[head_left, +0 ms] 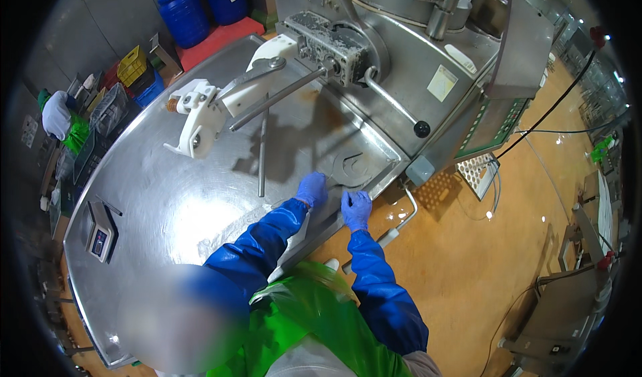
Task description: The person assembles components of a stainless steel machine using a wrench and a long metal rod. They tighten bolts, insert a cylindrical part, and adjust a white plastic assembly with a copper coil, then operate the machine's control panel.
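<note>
My left hand [311,190], in a purple-blue glove, is closed at the near right part of the steel table [154,169]. Just right of it, by the table's raised edge, my right hand [356,211] is closed too, in a matching glove. Whatever either hand pinches is too small or hidden to make out. A flat, roundish metal-coloured piece [352,169] lies on the table just beyond both hands. Blue sleeves cover my forearms, over a green apron [314,310].
A steel machine [414,62] with a ball-ended lever [421,129] rises beyond the hands. Its white arm attachment [200,119] and metal rods overhang the table. A small scale [100,233] sits left. Blue drums [182,16] stand behind; another person [63,117] is far left.
</note>
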